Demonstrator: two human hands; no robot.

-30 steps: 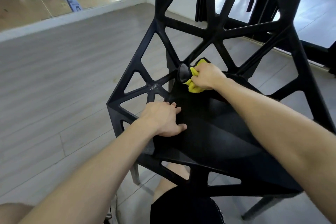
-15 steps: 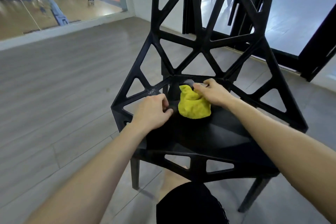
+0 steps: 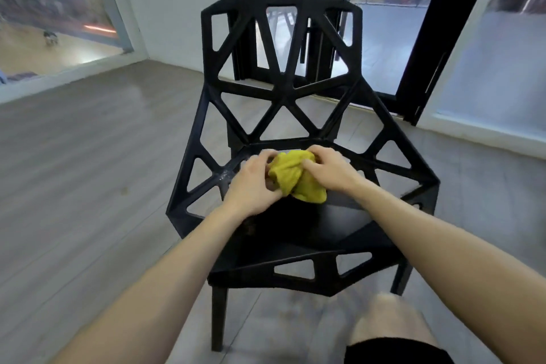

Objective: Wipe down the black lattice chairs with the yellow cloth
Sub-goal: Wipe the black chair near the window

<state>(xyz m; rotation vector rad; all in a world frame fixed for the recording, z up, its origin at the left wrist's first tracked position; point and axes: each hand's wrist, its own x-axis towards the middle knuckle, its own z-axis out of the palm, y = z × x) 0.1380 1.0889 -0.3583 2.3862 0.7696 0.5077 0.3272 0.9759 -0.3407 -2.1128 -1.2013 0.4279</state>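
Note:
A black lattice chair [image 3: 283, 91] faces me, with triangular openings in its back and sides and a solid seat. The crumpled yellow cloth [image 3: 295, 176] lies at the back of the seat, just below the backrest. My left hand [image 3: 255, 183] grips the cloth's left side with curled fingers. My right hand [image 3: 328, 168] holds its right side, fingers bent over the top. Both forearms reach in from the bottom of the head view.
Grey wood-look floor [image 3: 88, 156] spreads out to the left of the chair. Black window frames [image 3: 428, 38] and glass panes stand behind it. My knee in black shorts [image 3: 393, 331] is in front of the seat's front edge.
My left hand left the seat and took hold of the cloth. The right hand shifted its grip on the cloth. The view rose, showing the whole backrest.

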